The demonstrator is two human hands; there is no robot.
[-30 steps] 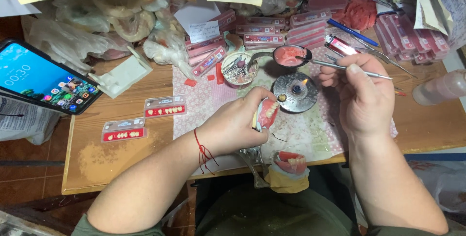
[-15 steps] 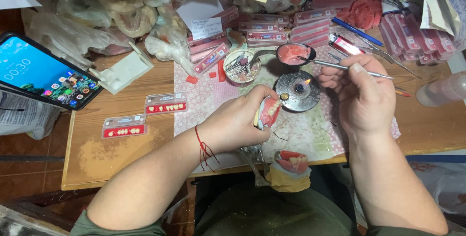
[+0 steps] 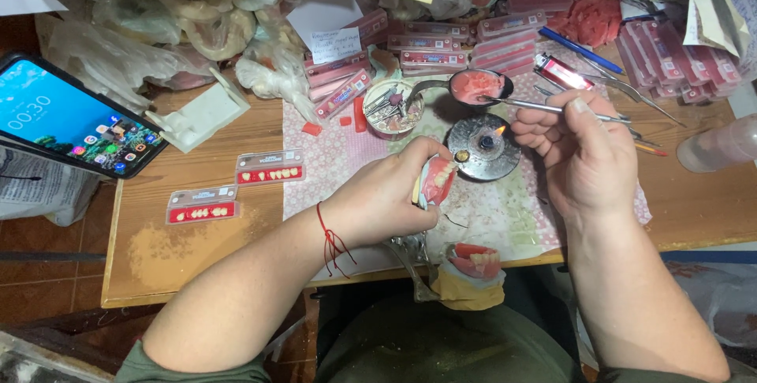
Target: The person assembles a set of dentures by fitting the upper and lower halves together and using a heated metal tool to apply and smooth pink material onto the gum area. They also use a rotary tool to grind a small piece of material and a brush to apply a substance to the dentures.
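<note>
While the left hand (image 3: 388,194) is wrapping its fingers tight around a pink set of false teeth (image 3: 436,180) over the table (image 3: 197,249), hiding most of it, the right hand (image 3: 585,154) is pinching a thin metal tool (image 3: 536,105), its tip reaching into a spoon (image 3: 471,86) (pink stuff inside) beside a small burner (image 3: 482,146).

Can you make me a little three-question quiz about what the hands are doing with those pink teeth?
1. True or false: the left hand holds a pink denture piece.
2. What does the right hand hold? A) a metal tool B) the phone C) a blue pen
3. What burns between the two hands?

Key:
1. True.
2. A; its tip reaches the spoon of pink wax.
3. The flame of a small round burner.
</note>
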